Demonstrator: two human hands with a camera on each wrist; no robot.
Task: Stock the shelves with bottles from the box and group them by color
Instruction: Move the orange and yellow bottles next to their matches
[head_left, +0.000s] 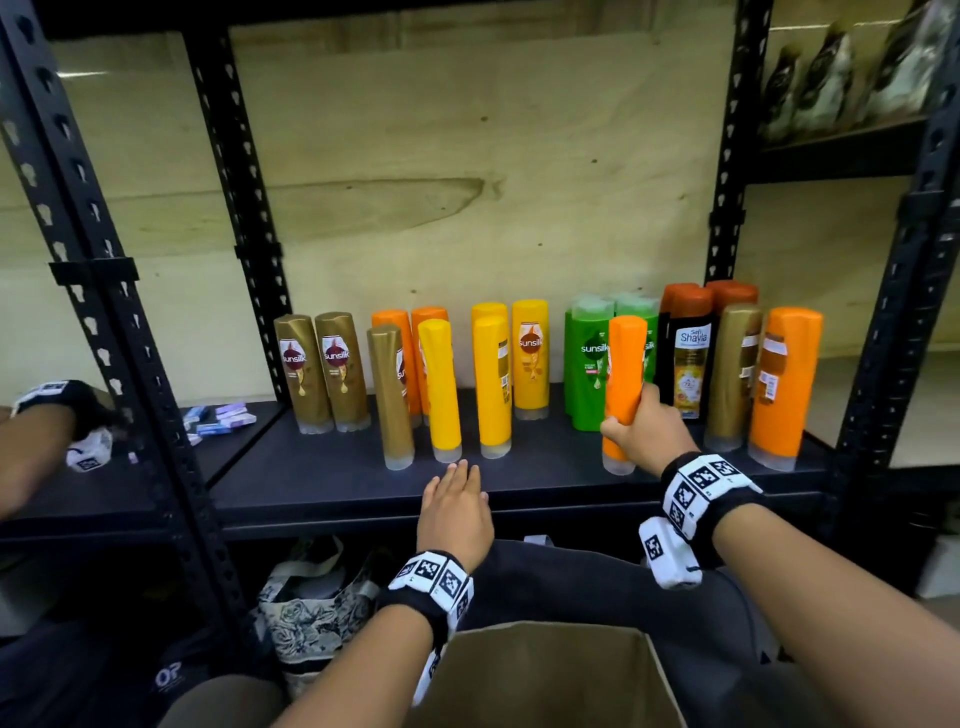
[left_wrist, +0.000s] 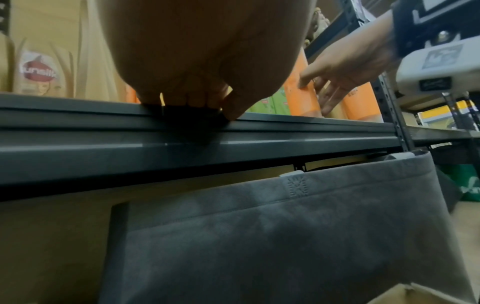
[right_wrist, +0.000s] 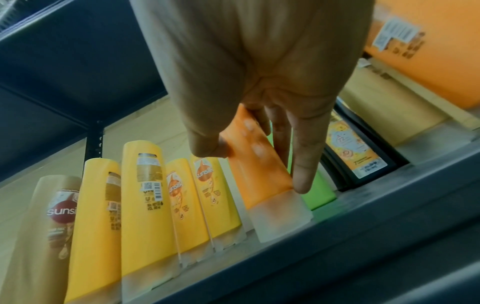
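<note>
wrists: black bands (head_left: 712, 496) | white square-coded tags | forearms: bare, no sleeves

Your left hand (left_wrist: 197, 61) rested its fingertips on the shelf edge (left_wrist: 298, 131), while your right hand (left_wrist: 345, 67) gripped an orange bottle (left_wrist: 301, 90) above a grey bag (left_wrist: 285, 236).

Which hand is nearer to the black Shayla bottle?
Right. The right hand grips an orange bottle just beside the black Shayla bottle; the left hand rests on the shelf edge, well off to its left.
</note>
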